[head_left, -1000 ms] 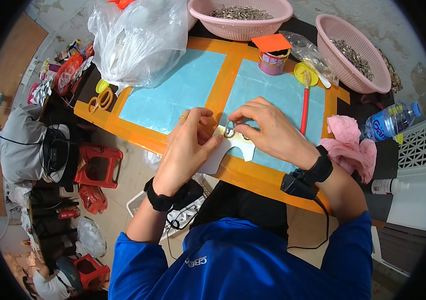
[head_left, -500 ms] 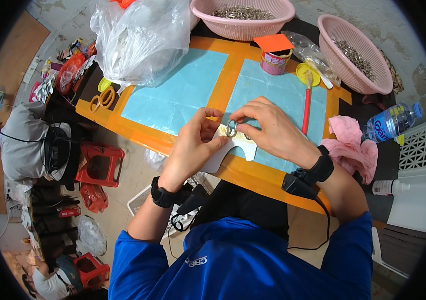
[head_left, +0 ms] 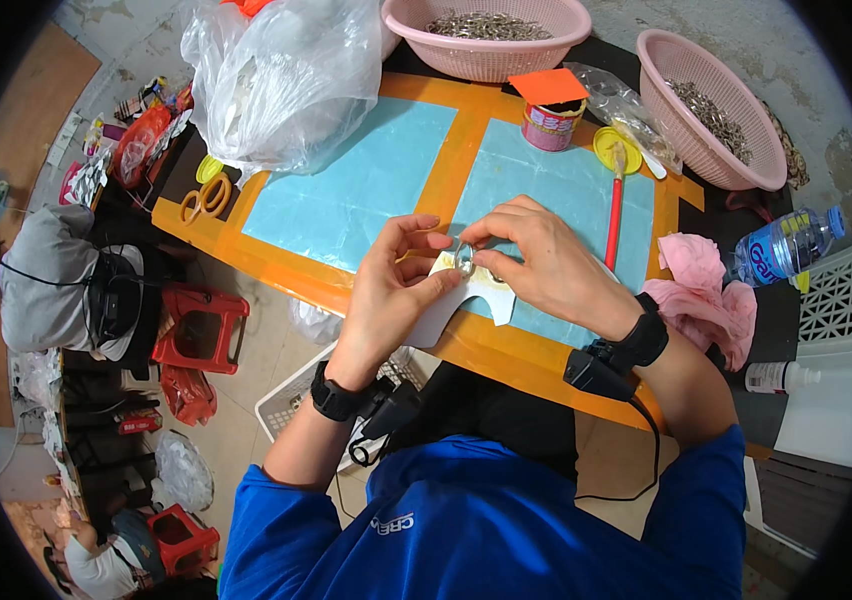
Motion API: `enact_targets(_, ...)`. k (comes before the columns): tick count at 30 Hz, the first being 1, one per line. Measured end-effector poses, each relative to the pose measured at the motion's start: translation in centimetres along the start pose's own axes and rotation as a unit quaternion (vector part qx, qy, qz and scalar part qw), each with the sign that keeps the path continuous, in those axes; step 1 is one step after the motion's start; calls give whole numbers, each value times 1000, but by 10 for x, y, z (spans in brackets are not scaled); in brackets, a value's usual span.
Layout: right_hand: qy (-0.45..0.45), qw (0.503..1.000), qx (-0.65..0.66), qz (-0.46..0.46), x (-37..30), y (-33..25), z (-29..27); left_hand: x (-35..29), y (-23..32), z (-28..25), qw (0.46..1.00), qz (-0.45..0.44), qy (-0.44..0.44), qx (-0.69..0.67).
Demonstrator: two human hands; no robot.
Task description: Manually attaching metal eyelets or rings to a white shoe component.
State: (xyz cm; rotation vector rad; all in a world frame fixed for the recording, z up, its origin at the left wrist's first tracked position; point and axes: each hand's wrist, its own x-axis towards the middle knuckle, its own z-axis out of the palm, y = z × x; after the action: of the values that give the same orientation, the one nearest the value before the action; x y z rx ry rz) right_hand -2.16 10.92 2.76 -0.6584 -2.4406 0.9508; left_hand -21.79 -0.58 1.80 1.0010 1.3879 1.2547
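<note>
A small oval metal ring, like a buckle (head_left: 464, 258), stands at the edge of a white piece with a curved cutout (head_left: 491, 295). My right hand (head_left: 546, 262) pinches the ring from the right between thumb and fingertips. With its thumb over the white piece and its fingers curled behind, my left hand (head_left: 393, 290) grips that piece at its left side. The left thumb tip lies close to the ring; whether it touches is hard to make out. A yellowish strip runs along the white piece's top edge, partly hidden by my right fingers.
Blue sheets (head_left: 351, 190) bordered by orange tape cover the table. A red-handled brush (head_left: 614, 215) rests on a yellow lid near a tin (head_left: 551, 128). Pink baskets (head_left: 486, 65) of metal pieces, a plastic bag (head_left: 281, 90), scissors (head_left: 208, 200), pink cloth (head_left: 701, 290) and a bottle (head_left: 781, 245) surround it.
The ring has turned slightly in my fingers and now shows a different tilt. My left wrist has shifted a little to the right; my right hand has barely moved.
</note>
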Motion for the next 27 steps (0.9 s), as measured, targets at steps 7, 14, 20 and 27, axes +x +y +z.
enact_targets(7,29,999,14,-6,-2,2,6,0,-6,4,999,26,15,-10)
enact_targets(14,60,996,-44,-42,0,-9,0,-1,-8,9,998,46,44,-5)
enact_targets(20,76,992,-82,-63,-2,-10,8,-1,-8,11,998,34,40,19)
enact_targets(27,86,986,-127,-73,-3,-13,12,-4,-10,17,996,54,67,26)
